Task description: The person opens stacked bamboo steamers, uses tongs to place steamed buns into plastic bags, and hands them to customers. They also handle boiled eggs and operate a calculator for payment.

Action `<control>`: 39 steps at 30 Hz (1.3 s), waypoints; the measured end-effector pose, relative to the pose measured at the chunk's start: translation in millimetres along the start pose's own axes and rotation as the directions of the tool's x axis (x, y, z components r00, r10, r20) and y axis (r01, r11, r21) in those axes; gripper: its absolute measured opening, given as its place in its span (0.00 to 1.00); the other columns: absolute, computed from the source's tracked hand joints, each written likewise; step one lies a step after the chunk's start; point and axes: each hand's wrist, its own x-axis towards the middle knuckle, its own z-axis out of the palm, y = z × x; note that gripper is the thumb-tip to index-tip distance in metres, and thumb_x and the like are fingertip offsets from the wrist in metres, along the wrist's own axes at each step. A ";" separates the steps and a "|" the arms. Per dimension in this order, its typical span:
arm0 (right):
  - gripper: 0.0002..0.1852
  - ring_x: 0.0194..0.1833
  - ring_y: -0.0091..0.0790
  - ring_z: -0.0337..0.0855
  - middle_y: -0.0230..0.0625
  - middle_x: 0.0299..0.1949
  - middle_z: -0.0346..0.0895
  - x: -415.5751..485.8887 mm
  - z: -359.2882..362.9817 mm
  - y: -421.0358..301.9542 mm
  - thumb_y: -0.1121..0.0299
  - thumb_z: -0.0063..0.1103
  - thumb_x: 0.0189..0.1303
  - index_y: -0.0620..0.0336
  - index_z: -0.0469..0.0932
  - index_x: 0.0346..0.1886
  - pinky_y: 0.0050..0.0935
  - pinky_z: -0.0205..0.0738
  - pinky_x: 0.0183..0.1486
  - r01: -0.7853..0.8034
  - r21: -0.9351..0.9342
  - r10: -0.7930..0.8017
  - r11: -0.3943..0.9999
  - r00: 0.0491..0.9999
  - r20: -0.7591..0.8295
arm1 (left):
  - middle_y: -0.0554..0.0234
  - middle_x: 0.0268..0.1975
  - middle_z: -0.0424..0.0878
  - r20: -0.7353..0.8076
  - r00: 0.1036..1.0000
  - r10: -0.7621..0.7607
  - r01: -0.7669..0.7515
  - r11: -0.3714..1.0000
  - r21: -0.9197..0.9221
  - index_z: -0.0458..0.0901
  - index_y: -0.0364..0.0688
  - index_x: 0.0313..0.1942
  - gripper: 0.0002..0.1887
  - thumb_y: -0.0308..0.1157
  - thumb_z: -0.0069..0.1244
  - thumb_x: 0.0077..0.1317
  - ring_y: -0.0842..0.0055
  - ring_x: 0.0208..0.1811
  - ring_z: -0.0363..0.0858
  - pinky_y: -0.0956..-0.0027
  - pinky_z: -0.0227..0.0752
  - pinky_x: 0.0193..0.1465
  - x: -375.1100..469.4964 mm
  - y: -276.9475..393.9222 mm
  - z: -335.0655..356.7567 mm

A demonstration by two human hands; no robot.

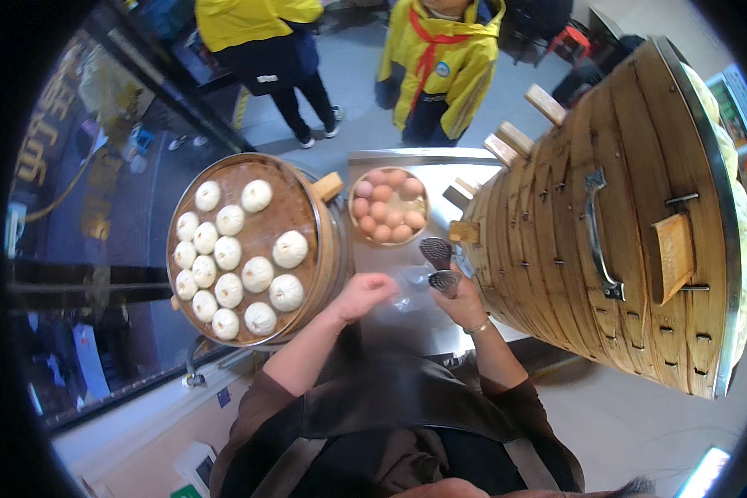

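My left hand pinches the edge of a clear plastic bag over the metal counter. My right hand is closed around a pair of tongs with dark, perforated ends, close to the bag's other side. To the left, a round bamboo steamer holds several white steamed buns. Beyond my hands, brown eggs fill most of a round basket.
A tall stack of bamboo steamers with wooden handles rises at the right. Two people in yellow and dark jackets stand beyond the metal counter. A dark glass window runs along the left.
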 end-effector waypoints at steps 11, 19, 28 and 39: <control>0.17 0.37 0.26 0.82 0.32 0.35 0.82 -36.4 35.1 -75.8 0.73 0.74 0.57 0.63 0.79 0.48 0.27 0.78 0.42 0.115 -0.165 -0.158 0.980 0.948 -0.278 | 0.70 0.31 0.82 -0.248 0.963 0.105 -0.137 0.984 -0.114 0.80 0.39 0.35 0.08 0.31 0.54 0.75 0.85 0.33 0.78 0.78 0.72 0.40 -46.2 -1.4 14.6; 0.14 0.33 0.20 0.79 0.29 0.35 0.82 -47.7 99.4 -84.1 0.68 0.74 0.61 0.63 0.81 0.45 0.23 0.76 0.36 -0.218 0.229 0.224 0.949 0.974 -0.001 | 0.63 0.38 0.84 -0.091 0.994 0.060 -0.098 0.859 -0.502 0.80 0.38 0.42 0.05 0.30 0.54 0.73 0.77 0.40 0.83 0.70 0.77 0.46 -70.4 16.7 20.0; 0.06 0.31 0.23 0.80 0.30 0.32 0.82 -78.7 140.6 -88.8 0.71 0.64 0.67 0.62 0.79 0.43 0.24 0.74 0.35 -0.144 0.475 0.234 0.868 0.963 -0.135 | 0.61 0.38 0.84 0.216 0.976 0.039 0.100 0.795 -0.598 0.74 0.43 0.36 0.07 0.28 0.55 0.72 0.71 0.35 0.86 0.60 0.85 0.39 -79.3 8.0 -7.7; 0.07 0.34 0.28 0.81 0.31 0.34 0.78 -225.1 47.4 -88.3 0.71 0.64 0.65 0.57 0.73 0.37 0.30 0.77 0.43 0.279 0.699 0.125 0.658 0.876 -0.466 | 0.66 0.43 0.84 0.350 0.871 0.346 -0.441 0.864 0.242 0.82 0.36 0.49 0.13 0.21 0.55 0.63 0.81 0.42 0.77 0.74 0.73 0.44 -46.8 -2.6 85.3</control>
